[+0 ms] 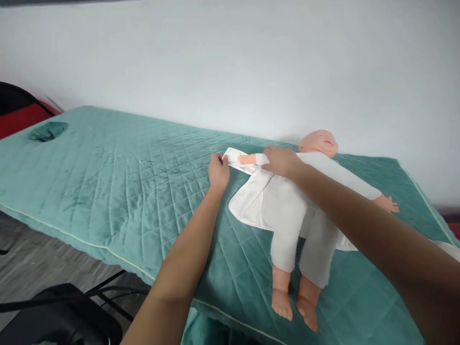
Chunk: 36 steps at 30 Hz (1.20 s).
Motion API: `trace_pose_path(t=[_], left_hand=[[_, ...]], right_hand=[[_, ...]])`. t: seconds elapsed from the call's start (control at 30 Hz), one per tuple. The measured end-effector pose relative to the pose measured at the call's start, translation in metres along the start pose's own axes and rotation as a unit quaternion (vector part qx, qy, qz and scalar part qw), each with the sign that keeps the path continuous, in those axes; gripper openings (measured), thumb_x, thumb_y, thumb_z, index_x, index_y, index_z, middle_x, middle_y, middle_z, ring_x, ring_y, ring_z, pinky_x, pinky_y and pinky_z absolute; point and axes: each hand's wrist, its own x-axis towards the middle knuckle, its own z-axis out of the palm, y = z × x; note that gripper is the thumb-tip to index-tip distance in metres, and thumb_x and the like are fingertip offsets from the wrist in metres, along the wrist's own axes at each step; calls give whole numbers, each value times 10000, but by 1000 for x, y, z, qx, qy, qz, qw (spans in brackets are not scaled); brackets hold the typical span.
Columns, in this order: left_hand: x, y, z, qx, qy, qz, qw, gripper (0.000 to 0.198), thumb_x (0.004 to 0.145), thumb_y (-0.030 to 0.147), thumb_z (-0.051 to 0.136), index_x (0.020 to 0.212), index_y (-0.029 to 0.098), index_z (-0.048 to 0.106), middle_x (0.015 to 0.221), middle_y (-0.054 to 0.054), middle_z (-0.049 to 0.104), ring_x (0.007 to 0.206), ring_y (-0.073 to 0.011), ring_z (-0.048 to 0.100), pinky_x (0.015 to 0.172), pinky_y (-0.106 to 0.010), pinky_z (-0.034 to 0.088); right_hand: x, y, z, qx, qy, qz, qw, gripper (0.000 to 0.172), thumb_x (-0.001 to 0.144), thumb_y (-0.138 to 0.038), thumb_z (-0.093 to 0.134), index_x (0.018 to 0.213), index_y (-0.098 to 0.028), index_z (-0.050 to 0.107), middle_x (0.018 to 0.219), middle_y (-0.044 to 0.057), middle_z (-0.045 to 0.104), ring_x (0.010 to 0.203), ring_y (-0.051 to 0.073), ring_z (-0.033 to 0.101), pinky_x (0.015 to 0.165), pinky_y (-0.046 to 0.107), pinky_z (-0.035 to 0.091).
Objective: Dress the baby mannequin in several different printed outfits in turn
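A baby doll [289, 249] with a white cloth body lies on its back on the green quilted bed cover [143, 191]. Under and around it is spread a white baby garment [251, 196], whose patterned sleeve [235, 154] lies beneath the doll's arm [247, 159]. My left hand [219, 170] pinches the end of that sleeve between thumb and fingers. My right hand [282, 160] rests over the doll's upper arm near the shoulder, its fingers curled round the arm. The palm side of this hand is hidden.
A white wall [215, 62] runs along the bed's far side. The bed has a face hole [48, 131] at the far left. On the floor at lower left stands a black object [61, 311] with dark bars. Something red and black [21, 115] sits beyond the left end.
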Motion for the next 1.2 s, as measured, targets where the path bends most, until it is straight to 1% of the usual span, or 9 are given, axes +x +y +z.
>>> trace_pose_path(t=[0.1, 0.27, 0.4, 0.57, 0.7, 0.77, 0.9, 1.03, 1.2], left_hand=[[-1, -3, -6, 26, 40, -17, 999, 208, 990, 347, 425, 1037, 189, 553, 1041, -116, 672, 1004, -273, 630, 886, -385, 473], [-7, -2, -12, 154, 10, -17, 988, 147, 923, 226, 513, 1030, 176, 600, 1170, -174, 648, 1192, -363, 550, 976, -473, 432], [-17, 13, -13, 163, 35, 73, 983, 271, 913, 175, 506, 1167, 158, 598, 1276, -160, 608, 1250, -340, 508, 1009, -455, 422], [-52, 48, 5, 164, -120, 274, 940, 287, 969, 383, 520, 1126, 185, 655, 1167, -108, 665, 1174, -294, 537, 1006, -422, 436], [-70, 62, 27, 201, -166, 329, 908, 360, 919, 466, 592, 1109, 173, 682, 1176, -138, 647, 1159, -328, 540, 935, -450, 465], [-66, 58, 33, 161, -164, 300, 926, 244, 933, 347, 576, 1061, 181, 700, 1143, -125, 663, 1129, -295, 568, 929, -417, 469], [-49, 42, 31, -52, -149, 145, 977, 164, 908, 281, 586, 881, 172, 706, 912, -69, 719, 909, -217, 645, 818, -328, 485], [-40, 33, 25, -214, -140, 41, 966, 144, 832, 277, 648, 863, 146, 702, 860, -45, 737, 794, -190, 637, 709, -287, 448], [-37, 33, 23, -268, -136, -33, 953, 59, 759, 198, 650, 714, 161, 641, 689, 24, 634, 670, -129, 537, 667, -253, 398]], right_hand=[[-13, 3, -6, 27, 29, 23, 999, 371, 925, -425, 548, 1207, -190, 603, 1233, 151, 661, 1042, 358, 639, 830, 448, 496], [-25, 6, -10, 64, 74, 32, 995, 307, 908, -428, 570, 1117, -207, 611, 1124, 120, 705, 969, 327, 657, 762, 409, 489], [-27, 7, -10, 94, 102, 29, 990, 290, 901, -416, 591, 1110, -216, 612, 1123, 102, 708, 994, 311, 653, 753, 385, 473], [-29, 10, -6, 108, 129, 32, 985, 307, 899, -438, 610, 1114, -218, 613, 1113, 77, 705, 1003, 293, 650, 744, 364, 445], [-29, 10, -2, 82, 137, 19, 987, 308, 918, -439, 589, 1108, -198, 616, 1094, 96, 699, 982, 287, 644, 727, 350, 421], [-29, 10, 0, 68, 134, 10, 989, 330, 914, -457, 598, 1111, -192, 623, 1089, 104, 699, 971, 292, 643, 720, 346, 413], [-30, 15, -1, 77, 112, -25, 990, 408, 914, -542, 574, 1118, -196, 641, 1087, 100, 712, 956, 289, 642, 734, 343, 413], [-35, 20, -5, 89, 83, -36, 992, 459, 933, -625, 492, 1100, -235, 666, 1102, 61, 724, 971, 273, 637, 761, 337, 410], [-42, 18, -10, 27, 44, -12, 999, 561, 965, -644, 430, 1090, -162, 689, 1069, 121, 721, 934, 271, 624, 750, 340, 373]])
